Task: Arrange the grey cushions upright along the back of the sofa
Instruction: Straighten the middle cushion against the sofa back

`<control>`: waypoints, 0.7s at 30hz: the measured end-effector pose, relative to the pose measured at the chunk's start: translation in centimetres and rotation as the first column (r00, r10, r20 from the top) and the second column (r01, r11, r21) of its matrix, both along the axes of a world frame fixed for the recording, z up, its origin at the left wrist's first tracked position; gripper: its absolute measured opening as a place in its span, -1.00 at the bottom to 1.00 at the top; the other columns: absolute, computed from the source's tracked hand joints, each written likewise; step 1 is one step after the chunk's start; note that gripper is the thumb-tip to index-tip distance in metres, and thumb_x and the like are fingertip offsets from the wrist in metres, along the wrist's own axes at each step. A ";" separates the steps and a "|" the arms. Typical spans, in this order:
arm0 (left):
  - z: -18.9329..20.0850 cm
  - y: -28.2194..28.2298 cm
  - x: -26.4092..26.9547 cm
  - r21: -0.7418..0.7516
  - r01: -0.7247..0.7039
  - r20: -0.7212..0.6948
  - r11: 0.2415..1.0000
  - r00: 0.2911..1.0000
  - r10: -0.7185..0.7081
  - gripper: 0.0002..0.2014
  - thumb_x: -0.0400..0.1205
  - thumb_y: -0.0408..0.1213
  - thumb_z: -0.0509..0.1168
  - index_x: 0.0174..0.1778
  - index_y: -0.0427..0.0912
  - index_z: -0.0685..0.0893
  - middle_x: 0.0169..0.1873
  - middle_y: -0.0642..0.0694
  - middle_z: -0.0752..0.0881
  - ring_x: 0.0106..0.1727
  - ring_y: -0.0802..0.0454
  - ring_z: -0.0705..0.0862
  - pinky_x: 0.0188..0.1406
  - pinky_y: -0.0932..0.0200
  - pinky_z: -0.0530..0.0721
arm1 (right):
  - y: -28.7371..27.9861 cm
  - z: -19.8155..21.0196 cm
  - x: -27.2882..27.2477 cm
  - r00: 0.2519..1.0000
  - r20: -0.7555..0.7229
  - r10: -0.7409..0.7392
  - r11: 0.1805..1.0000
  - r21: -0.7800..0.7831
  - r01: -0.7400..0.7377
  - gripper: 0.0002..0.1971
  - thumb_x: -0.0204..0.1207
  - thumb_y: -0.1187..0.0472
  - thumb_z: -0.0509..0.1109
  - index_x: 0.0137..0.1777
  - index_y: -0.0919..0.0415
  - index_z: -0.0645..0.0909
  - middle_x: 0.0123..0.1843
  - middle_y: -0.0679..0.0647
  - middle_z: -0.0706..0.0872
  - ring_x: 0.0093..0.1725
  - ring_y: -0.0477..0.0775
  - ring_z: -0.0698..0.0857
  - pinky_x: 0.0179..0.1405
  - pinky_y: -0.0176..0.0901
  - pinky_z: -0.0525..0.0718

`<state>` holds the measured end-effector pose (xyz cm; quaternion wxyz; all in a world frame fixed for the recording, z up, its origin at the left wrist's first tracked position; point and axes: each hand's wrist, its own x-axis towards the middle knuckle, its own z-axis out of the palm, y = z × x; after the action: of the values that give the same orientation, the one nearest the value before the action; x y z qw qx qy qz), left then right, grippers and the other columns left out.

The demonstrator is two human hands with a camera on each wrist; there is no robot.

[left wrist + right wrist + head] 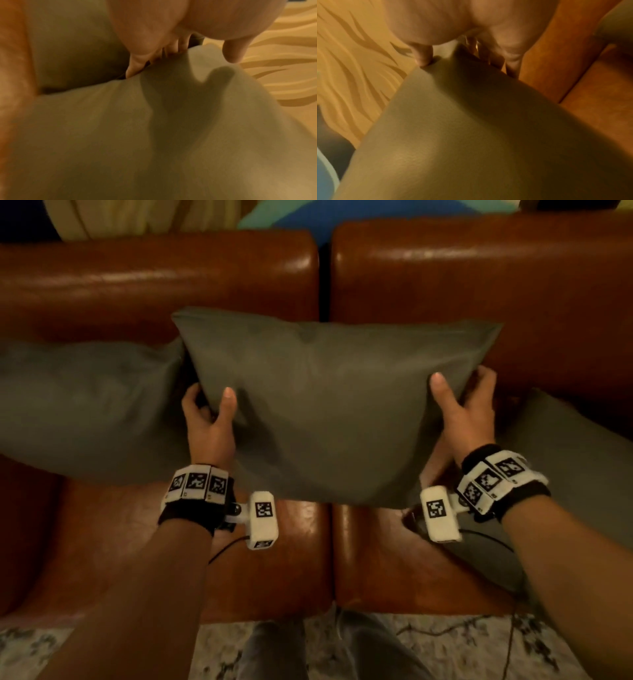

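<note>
Left hand (209, 422) and right hand (467, 412) each grasp a side edge of the middle grey cushion (329, 405), held against the sofa (479, 275) back. Looks soft, light, floppy; side-edge grips suit it.

I see bare seat leather (308, 559) at 6 o'clock. The left cushion (85, 405) blocks 9 o'clock, the right cushion (575, 460) 3 o'clock, the backrest (479, 278) 12 o'clock.

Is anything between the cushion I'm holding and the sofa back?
Nothing visible. The held cushion, gripped by the left hand and right hand, faces bare sofa backrest. The left cushion and right cushion sit aside.
</note>
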<state>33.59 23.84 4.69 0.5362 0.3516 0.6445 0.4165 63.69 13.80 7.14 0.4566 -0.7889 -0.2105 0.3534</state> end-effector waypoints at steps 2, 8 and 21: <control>0.4 1.0 -0.1 -0.009 0.001 -0.028 1.000 1.000 -0.002 -0.21 0.48 0.12 0.38 0.61 0.03 0.25 0.51 -0.17 0.53 0.44 -0.12 0.59 0.49 -0.23 0.54 | 1.0 -0.8 -0.4 0.999 0.013 0.038 0.999 -0.023 -0.037 -0.29 0.45 -0.15 0.44 0.53 -0.02 0.25 0.44 0.08 0.56 0.32 0.09 0.55 0.25 -0.07 0.47; -0.6 3.5 0.7 -0.259 0.119 -0.085 0.959 0.986 -0.146 -0.30 0.51 0.23 0.35 0.56 0.08 0.40 0.35 0.04 0.60 0.23 -0.04 0.62 0.26 -0.09 0.57 | 3.2 -3.0 -0.5 0.997 -0.073 0.033 0.993 -0.108 -0.041 -0.27 0.40 -0.19 0.46 0.54 -0.05 0.32 0.46 0.02 0.61 0.42 0.16 0.59 0.33 -0.10 0.50; -2.8 3.6 1.1 -0.277 0.148 0.041 0.950 0.989 -0.142 -0.34 0.68 -0.23 0.26 0.67 0.05 0.11 0.46 -0.02 0.48 0.26 -0.01 0.47 0.19 -0.19 0.59 | 5.4 -2.9 0.9 0.992 0.057 0.111 0.974 -0.204 -0.098 -0.27 0.49 -0.10 0.40 0.61 -0.19 0.15 0.53 0.03 0.55 0.46 0.22 0.56 0.49 0.15 0.49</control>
<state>34.71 27.47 1.93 0.6160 0.3146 0.6638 0.2847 64.58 19.16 4.27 0.3480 -0.8303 -0.2303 0.3695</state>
